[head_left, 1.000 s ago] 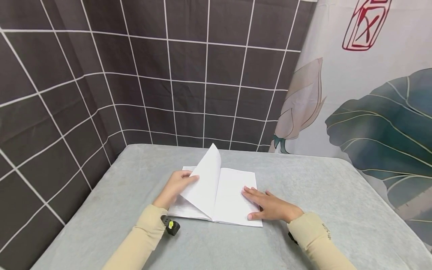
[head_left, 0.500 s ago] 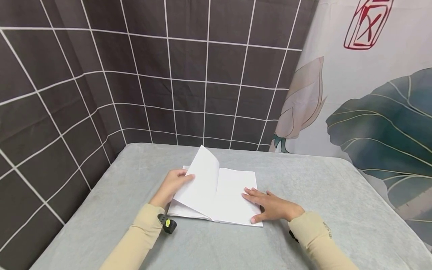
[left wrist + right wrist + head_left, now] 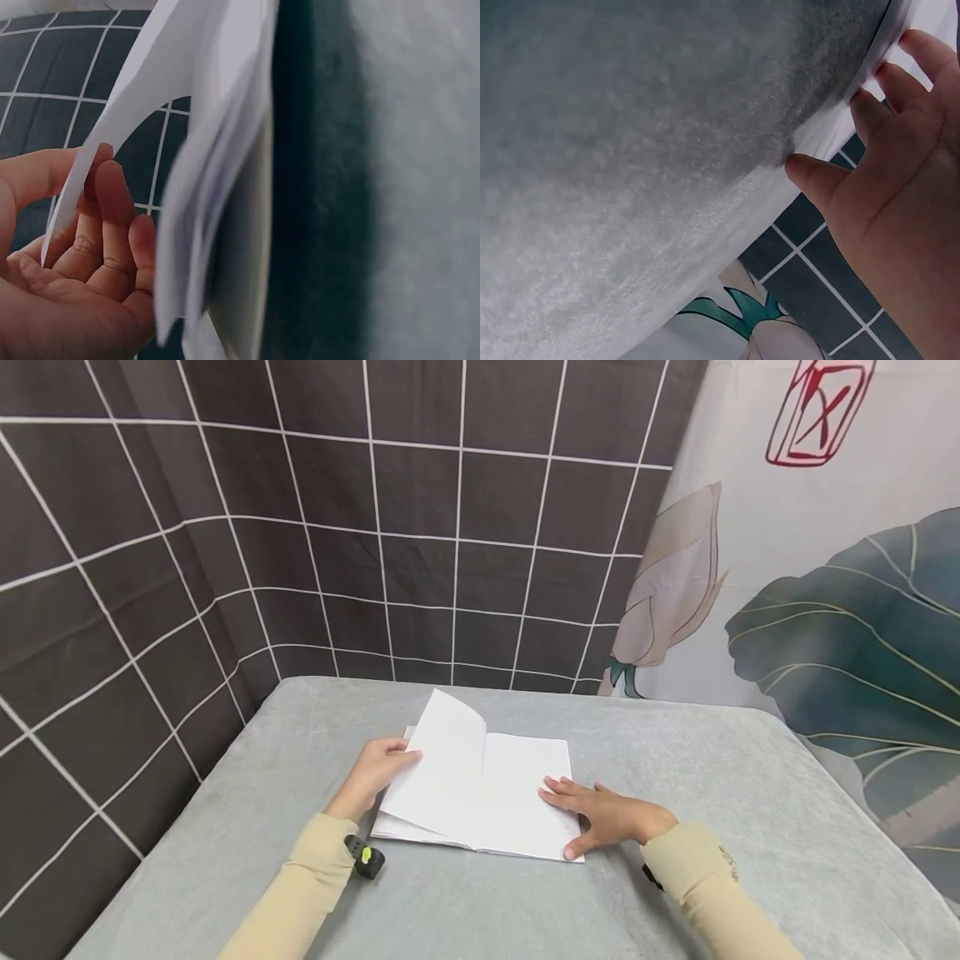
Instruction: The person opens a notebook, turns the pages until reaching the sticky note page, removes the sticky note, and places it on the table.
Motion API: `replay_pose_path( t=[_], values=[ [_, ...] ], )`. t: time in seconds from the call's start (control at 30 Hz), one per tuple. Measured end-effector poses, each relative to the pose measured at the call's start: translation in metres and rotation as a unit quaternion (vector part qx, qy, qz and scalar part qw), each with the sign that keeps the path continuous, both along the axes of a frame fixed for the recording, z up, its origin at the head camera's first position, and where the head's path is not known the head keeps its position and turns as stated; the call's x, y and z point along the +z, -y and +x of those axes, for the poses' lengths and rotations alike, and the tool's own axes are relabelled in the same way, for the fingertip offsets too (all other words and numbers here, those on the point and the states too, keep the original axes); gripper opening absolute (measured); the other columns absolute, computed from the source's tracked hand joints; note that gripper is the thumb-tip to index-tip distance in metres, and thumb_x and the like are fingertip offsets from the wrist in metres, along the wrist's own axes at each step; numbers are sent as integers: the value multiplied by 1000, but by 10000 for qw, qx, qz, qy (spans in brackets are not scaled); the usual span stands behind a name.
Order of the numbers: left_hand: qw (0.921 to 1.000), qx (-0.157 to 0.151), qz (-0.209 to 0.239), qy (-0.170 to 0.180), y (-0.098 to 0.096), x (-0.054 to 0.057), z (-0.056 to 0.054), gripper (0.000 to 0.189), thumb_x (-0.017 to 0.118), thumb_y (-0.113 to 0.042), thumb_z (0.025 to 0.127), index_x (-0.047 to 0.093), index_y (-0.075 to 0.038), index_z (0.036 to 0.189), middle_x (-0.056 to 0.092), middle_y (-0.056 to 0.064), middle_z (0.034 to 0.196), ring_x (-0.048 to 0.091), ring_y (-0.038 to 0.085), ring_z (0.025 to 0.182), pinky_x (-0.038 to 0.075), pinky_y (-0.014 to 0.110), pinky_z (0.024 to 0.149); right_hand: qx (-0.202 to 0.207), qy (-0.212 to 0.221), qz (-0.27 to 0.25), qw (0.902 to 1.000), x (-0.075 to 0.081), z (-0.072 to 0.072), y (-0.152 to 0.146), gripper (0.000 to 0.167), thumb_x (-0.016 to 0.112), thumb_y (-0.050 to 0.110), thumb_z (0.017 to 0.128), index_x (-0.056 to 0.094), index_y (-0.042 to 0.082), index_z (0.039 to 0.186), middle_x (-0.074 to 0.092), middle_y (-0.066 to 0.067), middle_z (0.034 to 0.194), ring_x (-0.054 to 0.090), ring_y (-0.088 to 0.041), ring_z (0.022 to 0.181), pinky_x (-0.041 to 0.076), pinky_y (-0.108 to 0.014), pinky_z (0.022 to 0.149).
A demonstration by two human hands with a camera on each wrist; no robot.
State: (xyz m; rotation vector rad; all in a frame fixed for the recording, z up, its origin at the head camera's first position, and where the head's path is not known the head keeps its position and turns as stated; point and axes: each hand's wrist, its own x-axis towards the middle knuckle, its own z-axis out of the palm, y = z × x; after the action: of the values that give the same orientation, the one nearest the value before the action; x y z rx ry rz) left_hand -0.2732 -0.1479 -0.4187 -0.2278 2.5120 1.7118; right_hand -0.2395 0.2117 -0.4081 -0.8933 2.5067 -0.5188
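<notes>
An open book with white pages [image 3: 525,785] lies on the cloth-covered table in the head view. My left hand [image 3: 375,772] pinches the outer edge of one lifted page [image 3: 442,768], which curves up over the book's left half. In the left wrist view the page [image 3: 142,82] passes between the thumb and the curled fingers [image 3: 116,195], apart from the other leaves [image 3: 214,187] below it. My right hand [image 3: 600,814] rests with spread fingers on the right page's outer edge. The right wrist view shows its fingertips [image 3: 864,105] along that edge.
The table [image 3: 480,918] wears a pale grey cloth. Behind and to the left hangs a dark curtain [image 3: 420,577] with a white grid. A white hanging [image 3: 795,552] with a lotus print is at the right. A black band with a small device [image 3: 365,857] is on the left wrist.
The left hand has moved slightly left with the pinched page, whose raised corner has swung left and lowered. The right hand has stayed on the right page, its thumb shifting slightly towards the lower corner.
</notes>
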Motion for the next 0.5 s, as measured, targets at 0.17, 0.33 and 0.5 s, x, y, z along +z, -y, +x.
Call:
replay_pose_path(
  t=[0.17, 0.33, 0.5],
  values=[
    [9998, -62, -188, 14, 5, -3, 1, 48, 64, -23, 88, 57, 5, 126, 59, 23, 127, 58, 33, 113, 45, 46, 98, -36, 22, 8, 10000, 1, 1, 0, 97, 75, 46, 73, 30, 9, 150, 18, -16, 160, 16, -40, 146, 9, -70, 108],
    [9983, -164, -549, 52, 11, -5, 3, 49, 63, -24, 89, 55, 5, 128, 57, 24, 129, 54, 37, 119, 43, 50, 101, -67, -5, -7, 10000, 0, 2, 0, 98, 75, 45, 72, 30, 9, 150, 18, -16, 160, 16, -41, 146, 9, -70, 109],
    [9976, -215, -649, 71, 15, -7, 5, 48, 63, -23, 89, 56, 5, 126, 59, 24, 127, 55, 37, 118, 43, 50, 100, -113, -14, 9, 9999, -1, 2, 0, 98, 75, 46, 71, 30, 10, 150, 18, -15, 160, 16, -40, 146, 9, -69, 109]
  ],
)
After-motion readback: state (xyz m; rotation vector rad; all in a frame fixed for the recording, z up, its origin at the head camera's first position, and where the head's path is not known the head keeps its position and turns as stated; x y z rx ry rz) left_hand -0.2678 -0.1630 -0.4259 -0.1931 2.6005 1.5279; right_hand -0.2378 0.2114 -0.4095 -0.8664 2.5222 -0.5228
